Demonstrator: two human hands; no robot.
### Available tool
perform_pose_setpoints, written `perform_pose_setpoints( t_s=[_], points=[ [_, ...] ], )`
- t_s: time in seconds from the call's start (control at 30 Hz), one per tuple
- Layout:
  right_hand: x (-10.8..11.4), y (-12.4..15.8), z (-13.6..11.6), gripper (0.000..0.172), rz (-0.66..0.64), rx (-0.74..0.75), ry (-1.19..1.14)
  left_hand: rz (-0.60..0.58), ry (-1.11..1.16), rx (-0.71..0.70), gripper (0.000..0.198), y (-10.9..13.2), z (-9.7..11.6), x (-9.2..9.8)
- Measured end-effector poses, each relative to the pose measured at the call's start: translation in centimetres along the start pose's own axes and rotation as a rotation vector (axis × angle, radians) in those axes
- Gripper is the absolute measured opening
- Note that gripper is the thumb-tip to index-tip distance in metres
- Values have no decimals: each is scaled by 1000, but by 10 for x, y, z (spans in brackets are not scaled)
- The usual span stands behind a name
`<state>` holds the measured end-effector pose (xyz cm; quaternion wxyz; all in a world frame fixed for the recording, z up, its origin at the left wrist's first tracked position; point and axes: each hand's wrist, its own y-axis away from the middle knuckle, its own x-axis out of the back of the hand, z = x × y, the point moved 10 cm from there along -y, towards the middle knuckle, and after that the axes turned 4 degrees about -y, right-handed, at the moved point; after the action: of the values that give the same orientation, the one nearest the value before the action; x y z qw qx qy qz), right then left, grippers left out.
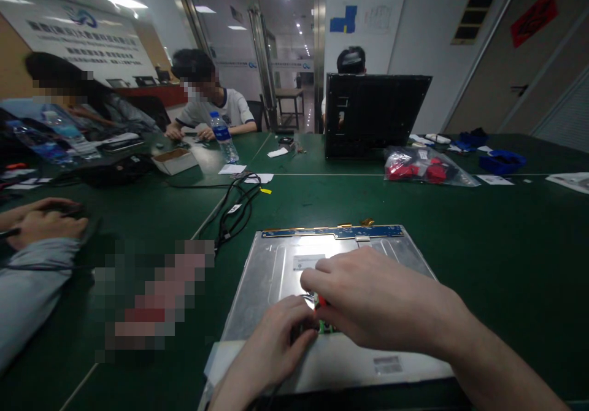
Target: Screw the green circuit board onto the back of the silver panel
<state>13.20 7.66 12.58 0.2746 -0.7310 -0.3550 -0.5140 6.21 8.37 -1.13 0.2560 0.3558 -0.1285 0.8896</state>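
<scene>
Green bench [506, 276], broad: lay beneath and all around both grips. Black panel [372, 113]: stood upright on the bench, well beyond the right grip. Flat metal-backed panel [257, 276], apparently a display: lay metal side up directly under both grips, a pale strip [340, 371] across its near part. Judged handling: thin, fairly light for its breadth, stiff but not to be flexed; metal smooth and liable to slide under bare fingers; any glass beneath probably fragile. Best hold, by judgement: two opposite metal side edges, one to the left and one to the right of the grips, pressing neither on the middle nor on the electronics. Right grip [381, 294]: arched over the panel, thumb and fingers closed about a small red item. Left grip [280, 331]: curled beside the right, fingertips at thin wires; whether it pinched them could not be told. Clear bag [427, 165] with red contents: beyond the grips, to the right. Black cables [239, 211]: looped on the bench beyond the left grip. Blue circuit strip [377, 232]: along the panel's edge farthest from the grips, likely delicate. Green circuit board [327, 327]: between and partly under the two grips, mostly hidden. Red item [321, 300]: in the right grip, kind not distinguishable. Thin wires [308, 298]: at the fingertips, between the grips.
</scene>
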Motion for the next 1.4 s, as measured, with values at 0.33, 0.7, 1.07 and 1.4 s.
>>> perform_pose_setpoints(
  t_s=[0.33, 0.7, 1.07, 1.4],
  points=[
    [4, 1, -1, 2, 31, 5, 10, -46, 34, 7, 10, -2, 0, -2],
    [0, 2, 1, 5, -3, -8, 22, -62, 20, -4, 13, -1, 2, -2],
    [2, 0, 1, 3, 18, 5, 14, -48, 22, -4, 13, -2, 0, -2],
    [3, 2, 0, 4, 0, 3, 11, -51, 3, 5, 12, -1, 2, -2]
  ],
)
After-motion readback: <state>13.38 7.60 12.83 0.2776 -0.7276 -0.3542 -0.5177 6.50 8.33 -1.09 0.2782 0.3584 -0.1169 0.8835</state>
